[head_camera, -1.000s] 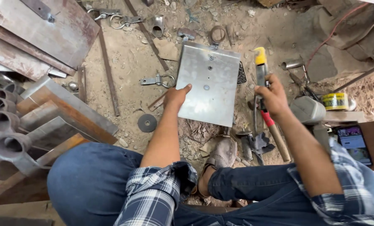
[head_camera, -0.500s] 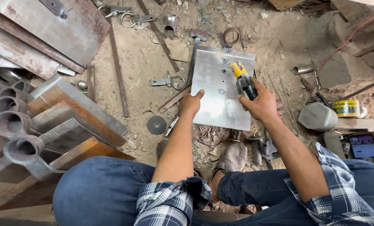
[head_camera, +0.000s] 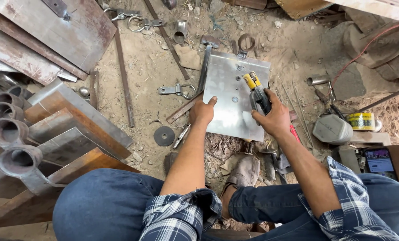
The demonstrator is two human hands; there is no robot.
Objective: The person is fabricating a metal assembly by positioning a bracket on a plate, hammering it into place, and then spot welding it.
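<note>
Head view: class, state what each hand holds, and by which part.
Right hand holds a yellow-tipped black tool by its black body. Left hand holds the metal sheet at its left edge.

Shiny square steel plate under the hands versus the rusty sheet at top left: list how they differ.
The shiny square steel plate is clean and bright, with small holes; the rusty sheet is brown-stained and larger. The left hand grips the plate's edge and the right hand holds a tool above it; the sheet lies untouched. Both are flat metal.
</note>
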